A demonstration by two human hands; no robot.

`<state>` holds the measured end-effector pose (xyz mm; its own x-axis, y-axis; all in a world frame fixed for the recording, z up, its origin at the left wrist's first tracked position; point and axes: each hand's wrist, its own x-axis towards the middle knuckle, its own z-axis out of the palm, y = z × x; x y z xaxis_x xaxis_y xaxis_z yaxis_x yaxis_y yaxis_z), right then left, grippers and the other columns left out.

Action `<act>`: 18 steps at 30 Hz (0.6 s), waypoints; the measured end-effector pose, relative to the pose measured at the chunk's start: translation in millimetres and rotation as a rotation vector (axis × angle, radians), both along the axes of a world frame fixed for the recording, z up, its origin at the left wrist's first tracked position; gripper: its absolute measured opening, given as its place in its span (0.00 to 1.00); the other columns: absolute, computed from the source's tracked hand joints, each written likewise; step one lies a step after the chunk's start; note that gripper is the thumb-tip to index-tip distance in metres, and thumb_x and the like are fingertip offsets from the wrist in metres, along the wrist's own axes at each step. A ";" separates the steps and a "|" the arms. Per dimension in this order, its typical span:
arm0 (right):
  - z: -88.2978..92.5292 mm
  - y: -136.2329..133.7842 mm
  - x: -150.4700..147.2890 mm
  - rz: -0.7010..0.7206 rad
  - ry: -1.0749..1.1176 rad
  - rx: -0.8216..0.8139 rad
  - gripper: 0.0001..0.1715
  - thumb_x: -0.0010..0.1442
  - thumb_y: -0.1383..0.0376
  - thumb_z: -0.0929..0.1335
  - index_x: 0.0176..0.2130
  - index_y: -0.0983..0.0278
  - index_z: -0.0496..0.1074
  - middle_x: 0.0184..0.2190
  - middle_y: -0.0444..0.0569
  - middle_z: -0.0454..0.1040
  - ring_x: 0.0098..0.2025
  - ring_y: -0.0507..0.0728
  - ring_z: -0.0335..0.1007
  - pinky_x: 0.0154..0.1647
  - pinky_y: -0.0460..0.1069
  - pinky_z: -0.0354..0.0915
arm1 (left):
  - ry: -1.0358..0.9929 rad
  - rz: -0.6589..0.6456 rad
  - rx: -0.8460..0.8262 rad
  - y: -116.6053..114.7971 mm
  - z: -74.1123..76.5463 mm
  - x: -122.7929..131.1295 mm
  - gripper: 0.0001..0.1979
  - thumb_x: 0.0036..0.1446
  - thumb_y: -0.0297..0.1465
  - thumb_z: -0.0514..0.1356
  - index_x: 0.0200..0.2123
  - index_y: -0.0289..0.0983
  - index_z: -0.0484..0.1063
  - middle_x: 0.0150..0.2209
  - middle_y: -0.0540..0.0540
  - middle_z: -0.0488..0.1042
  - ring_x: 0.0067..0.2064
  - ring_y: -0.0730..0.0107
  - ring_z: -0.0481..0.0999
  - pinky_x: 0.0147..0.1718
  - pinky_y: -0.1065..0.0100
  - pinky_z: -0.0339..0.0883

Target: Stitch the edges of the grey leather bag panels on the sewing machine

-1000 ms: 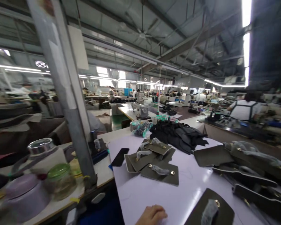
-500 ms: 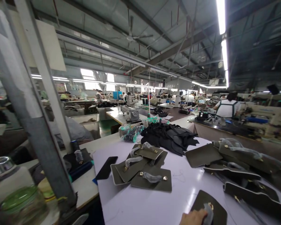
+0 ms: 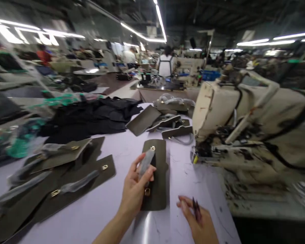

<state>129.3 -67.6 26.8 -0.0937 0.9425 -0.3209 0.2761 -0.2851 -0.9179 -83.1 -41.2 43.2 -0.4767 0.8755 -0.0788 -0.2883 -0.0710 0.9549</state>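
The left hand [image 3: 136, 183] now pinches the grey plastic-wrapped handle [image 3: 146, 162] of a flat dark-olive panel [image 3: 159, 183], near middle, apparently steadying it; the right hand [image 3: 199, 218], newly visible, holds a slim dark pointed tool [image 3: 196, 208].

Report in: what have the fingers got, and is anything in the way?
Left fingers gripping wrapped handle on dark olive panel. Right fingers holding slim dark tool, apart from panel. Sewing machine at right, not covering panel.
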 end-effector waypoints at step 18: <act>38.3 65.8 -30.4 0.137 0.812 0.034 0.19 0.57 0.55 0.76 0.45 0.63 0.82 0.38 0.47 0.81 0.40 0.58 0.78 0.51 0.54 0.73 | -0.349 -0.148 -0.354 18.9 -12.6 3.8 0.21 0.56 0.43 0.66 0.49 0.38 0.78 0.47 0.42 0.81 0.49 0.59 0.79 0.40 0.68 0.77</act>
<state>98.8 -1.7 65.0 -0.3996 0.9136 -0.0752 -0.4469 -0.2658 -0.8542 -79.2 -22.4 30.6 -0.2421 0.8226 -0.5145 -0.5761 0.3048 0.7584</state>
